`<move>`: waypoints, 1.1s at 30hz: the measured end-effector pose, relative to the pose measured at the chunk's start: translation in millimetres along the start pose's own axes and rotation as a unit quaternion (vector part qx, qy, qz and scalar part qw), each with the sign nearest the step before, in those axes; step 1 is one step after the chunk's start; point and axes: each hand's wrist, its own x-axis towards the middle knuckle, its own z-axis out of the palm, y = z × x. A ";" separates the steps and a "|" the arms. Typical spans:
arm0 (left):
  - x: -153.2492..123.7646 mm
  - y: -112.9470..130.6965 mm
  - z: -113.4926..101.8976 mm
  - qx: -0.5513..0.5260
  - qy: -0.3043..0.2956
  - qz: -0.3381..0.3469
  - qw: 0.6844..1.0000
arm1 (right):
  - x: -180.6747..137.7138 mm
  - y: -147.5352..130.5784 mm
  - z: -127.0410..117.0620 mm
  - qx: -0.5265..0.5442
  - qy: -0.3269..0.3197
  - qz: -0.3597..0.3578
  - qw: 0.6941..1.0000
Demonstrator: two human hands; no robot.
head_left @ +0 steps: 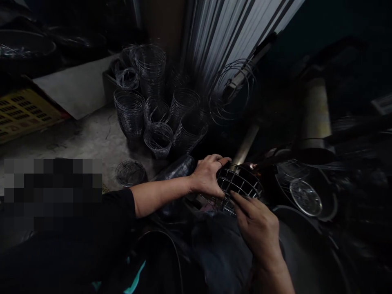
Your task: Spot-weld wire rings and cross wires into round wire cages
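A round, shallow wire basket (240,183) of crossed metal rods lies low in front of me, its far side by a metal post. My left hand (210,175) grips its left side, with the thumb at the near edge and the fingers over the far rim. At the basket's near right edge, my right hand (257,220) is closed with the fingertips on the rods. Its thumb is mostly hidden, and I cannot see any separate piece between the fingers. Dark clothing covers my lap just below the basket.
Stacks of wire rings (130,112) stand on the floor ahead left. A coil of loose wire (232,92) hangs by the metal post (246,145). To the right, a dark tub (332,208) holds a round mesh piece (306,198). A yellow crate (27,110) sits far left.
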 end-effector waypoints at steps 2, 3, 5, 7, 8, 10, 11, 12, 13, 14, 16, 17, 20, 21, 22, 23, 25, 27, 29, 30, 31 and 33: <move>9.0 1.2 0.7 -0.003 -0.001 -0.007 1.000 | 3.8 7.7 1.0 0.000 0.011 0.006 1.000; 13.5 1.7 1.0 -0.006 -0.001 -0.011 1.000 | 6.2 11.4 1.2 -0.003 0.010 0.011 1.000; 22.3 2.4 1.8 -0.011 -0.003 -0.022 1.000 | 11.5 18.7 1.1 -0.012 -0.001 0.023 1.000; 30.0 2.9 2.6 -0.012 -0.008 -0.035 0.999 | 16.8 25.3 0.8 -0.014 -0.023 0.038 0.999; 33.1 3.1 3.0 -0.012 -0.012 -0.041 0.999 | 19.2 28.1 0.6 -0.013 -0.033 0.048 0.998; 37.7 3.0 4.0 -0.009 -0.013 -0.048 0.999 | 22.8 32.2 0.6 -0.003 -0.044 0.063 0.997; 39.0 2.8 4.5 -0.007 -0.012 -0.050 0.999 | 24.0 33.4 0.7 0.004 -0.045 0.068 0.997; 39.8 2.4 5.0 -0.005 -0.011 -0.052 0.999 | 24.7 33.9 0.9 0.010 -0.042 0.072 0.997; 40.1 2.0 5.4 -0.003 -0.009 -0.053 0.999 | 25.1 33.9 1.1 0.016 -0.036 0.076 0.996; 40.3 1.6 5.8 0.000 -0.007 -0.053 0.999 | 25.2 33.6 1.5 0.021 -0.032 0.079 0.996; 41.4 1.0 6.3 0.003 -0.004 -0.046 0.999 | 25.9 33.2 2.7 0.022 -0.025 0.081 0.996; 42.7 0.9 6.5 0.004 -0.002 -0.043 0.999 | 26.8 33.8 3.6 0.015 -0.025 0.082 0.996; 51.0 1.8 6.4 0.009 -0.002 -0.056 0.998 | 33.3 40.8 7.7 -0.005 -0.022 0.089 0.996; 54.6 2.4 6.3 0.013 -0.004 -0.067 0.998 | 36.3 44.5 9.2 -0.004 -0.018 0.093 0.995; 58.1 2.9 6.1 0.016 -0.006 -0.077 0.997 | 39.1 48.4 10.5 0.003 -0.015 0.098 0.995; 61.1 3.4 6.0 0.019 -0.007 -0.083 0.996 | 41.3 51.9 11.3 0.015 -0.012 0.103 0.994; 65.1 3.7 5.8 0.021 -0.007 -0.083 0.996 | 42.8 55.6 10.7 0.037 -0.016 0.123 0.992; 66.8 3.2 5.8 0.024 -0.010 -0.081 0.996 | 39.6 52.8 7.0 0.066 -0.014 0.163 0.984; 68.4 2.4 6.1 0.031 -0.016 -0.080 0.996 | 33.2 43.5 1.5 0.123 0.035 0.226 0.966; 70.0 2.1 6.3 0.034 -0.017 -0.082 0.996 | 29.6 37.4 -0.8 0.164 0.077 0.262 0.948; 72.4 2.0 6.5 0.037 -0.016 -0.086 0.995 | 26.0 31.2 -2.3 0.207 0.119 0.297 0.924; 79.3 2.7 6.8 0.042 -0.012 -0.103 0.994 | 19.2 20.8 -1.8 0.286 0.172 0.358 0.872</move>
